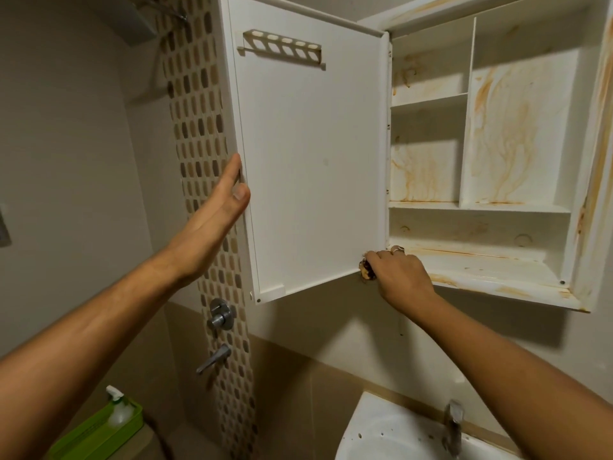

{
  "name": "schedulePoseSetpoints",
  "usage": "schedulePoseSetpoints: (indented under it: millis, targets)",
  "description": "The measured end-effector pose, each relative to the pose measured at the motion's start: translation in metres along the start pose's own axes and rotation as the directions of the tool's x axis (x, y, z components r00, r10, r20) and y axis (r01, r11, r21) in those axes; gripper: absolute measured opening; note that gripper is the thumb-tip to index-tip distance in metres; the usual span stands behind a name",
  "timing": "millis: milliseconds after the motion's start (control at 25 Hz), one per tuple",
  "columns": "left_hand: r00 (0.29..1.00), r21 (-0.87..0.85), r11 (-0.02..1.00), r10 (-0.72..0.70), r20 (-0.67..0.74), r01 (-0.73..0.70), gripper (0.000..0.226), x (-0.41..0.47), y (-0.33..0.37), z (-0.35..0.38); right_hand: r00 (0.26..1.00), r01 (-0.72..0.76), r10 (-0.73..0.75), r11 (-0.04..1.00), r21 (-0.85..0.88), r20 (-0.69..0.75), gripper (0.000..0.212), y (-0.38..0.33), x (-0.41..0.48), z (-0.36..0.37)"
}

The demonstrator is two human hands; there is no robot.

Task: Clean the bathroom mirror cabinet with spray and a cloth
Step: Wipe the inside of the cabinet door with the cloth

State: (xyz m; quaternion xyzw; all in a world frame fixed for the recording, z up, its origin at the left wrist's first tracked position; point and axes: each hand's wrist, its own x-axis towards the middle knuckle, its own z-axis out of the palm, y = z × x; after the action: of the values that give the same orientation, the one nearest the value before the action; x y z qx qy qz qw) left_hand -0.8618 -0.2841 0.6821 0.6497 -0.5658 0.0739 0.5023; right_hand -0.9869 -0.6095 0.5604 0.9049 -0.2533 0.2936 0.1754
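The mirror cabinet (pixel 481 161) fills the upper right, its white shelves and frame streaked with orange-brown stains, heaviest on the back panels and along the bottom ledge. Its door (pixel 315 161) is swung wide to the left, inner face towards the camera and mostly clean, with a slotted toothbrush rack (pixel 282 46) near the top. Below, the washbasin (pixel 381 433) sits under the cabinet's lower edge, well apart from it, so there is free room for the arms beneath. A green basket (pixel 96 436) lies low at the left, and in it stands the spray bottle (pixel 117 406), untouched and far from both hands.

The left hand (pixel 215 214) rests on the door's free edge, fingers straight and together with the thumb tip on the rim; it likely steadies the door so it will not swing under pressure. The right hand (pixel 398 273) is at the door's bottom hinge corner, where door meets ledge, its fingers curled tight round a stained cloth (pixel 366 272) (only a small brownish wad shows past the knuckles). The step in hand seems to be scrubbing that corner. The gap there is narrow, so the knuckles could get pinched if the door drifts shut, while the ledge to the right lies open for wiping
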Motion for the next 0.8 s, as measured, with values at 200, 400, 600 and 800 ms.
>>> schedulePoseSetpoints:
  millis: [200, 400, 600, 800]
  targets:
    - [1.0, 0.004, 1.0, -0.015, 0.002, 0.015, 0.119, 0.0, 0.002, 0.0, 0.991, -0.122, 0.109, 0.975, 0.186, 0.074, 0.027, -0.005, 0.013, -0.002]
    - [1.0, -0.001, 1.0, -0.016, 0.004, 0.016, 0.12, 0.001, 0.001, 0.002, 0.995, -0.102, 0.078, 0.844, 0.527, 0.067, 0.027, -0.058, -0.015, -0.029]
    - [1.0, 0.01, 1.0, -0.03, -0.009, 0.03, 0.116, 0.002, -0.001, 0.0, 0.994, 0.103, -0.066, 0.817, 0.568, -0.086, 0.038, -0.144, -0.042, -0.039]
    - [0.999, 0.009, 0.999, -0.033, -0.007, 0.033, 0.118, 0.002, -0.001, 0.002, 0.963, 0.264, -0.215, 0.875, 0.406, -0.163, 0.041, -0.112, -0.041, -0.027]
